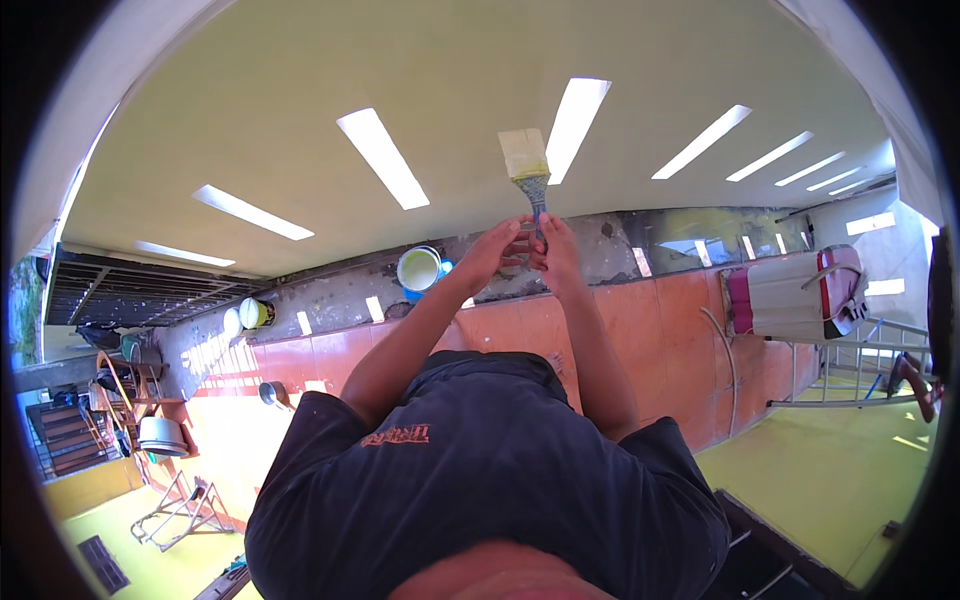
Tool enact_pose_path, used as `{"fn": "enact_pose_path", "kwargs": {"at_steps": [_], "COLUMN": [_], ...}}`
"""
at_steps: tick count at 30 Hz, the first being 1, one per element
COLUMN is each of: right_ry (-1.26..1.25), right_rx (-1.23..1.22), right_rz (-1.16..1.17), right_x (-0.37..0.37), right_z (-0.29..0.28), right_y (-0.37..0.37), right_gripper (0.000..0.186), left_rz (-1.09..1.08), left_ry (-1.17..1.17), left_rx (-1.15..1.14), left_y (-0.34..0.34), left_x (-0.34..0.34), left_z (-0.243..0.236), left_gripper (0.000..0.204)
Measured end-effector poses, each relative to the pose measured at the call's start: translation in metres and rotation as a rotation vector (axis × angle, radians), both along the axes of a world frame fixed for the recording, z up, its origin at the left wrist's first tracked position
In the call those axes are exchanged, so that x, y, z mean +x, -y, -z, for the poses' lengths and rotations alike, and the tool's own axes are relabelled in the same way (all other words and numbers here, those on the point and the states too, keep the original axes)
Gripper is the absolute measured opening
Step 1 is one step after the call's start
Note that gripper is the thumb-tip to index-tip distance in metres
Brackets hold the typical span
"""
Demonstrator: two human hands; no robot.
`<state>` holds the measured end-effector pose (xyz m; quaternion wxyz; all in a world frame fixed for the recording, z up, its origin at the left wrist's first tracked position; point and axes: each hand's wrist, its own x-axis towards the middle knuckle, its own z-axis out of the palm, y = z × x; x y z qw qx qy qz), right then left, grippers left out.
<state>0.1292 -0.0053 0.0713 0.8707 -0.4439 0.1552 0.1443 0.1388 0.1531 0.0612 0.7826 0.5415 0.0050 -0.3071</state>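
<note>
A wide paintbrush with pale bristles points up and away from me, in front of the light green wall. Its metal collar and handle are smeared with paint. My right hand is closed around the lower end of the handle. Close beside it, my left hand has its fingers curved and apart, nearly meeting the right fingers. Whether they touch the handle I cannot tell. Left of my left hand, an open white paint bucket with yellow-green paint inside stands by the foot of the wall, with something blue under it.
More paint containers stand farther left by a dark metal gate. A small pot rests on the orange tiled floor. At right are a white and pink washing machine, a hose and a metal ladder.
</note>
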Motion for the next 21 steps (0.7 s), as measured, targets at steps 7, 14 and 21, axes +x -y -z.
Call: {"fn": "enact_pose_path", "kwargs": {"at_steps": [7,14,21], "right_ry": [0.376,0.103,-0.294], "right_rx": [-0.093,-0.296,-0.346], "right_rz": [0.240,0.290,0.264], "right_x": [0.142,0.175,0.154], "right_z": [-0.027,0.093,0.139], "right_y": [0.004,-0.013,-0.016], "right_gripper": [0.029,0.030,0.026], "left_rz": [-0.083,0.019,-0.111], "left_ry": [-0.108,-0.287,-0.287], "left_rx": [0.287,0.474,0.443], "left_y": [-0.119,-0.203,-0.212], "left_x": [-0.009,-0.054,-0.058], "left_z": [0.069,0.114,0.110], "left_gripper": [0.033,0.036,0.038]}}
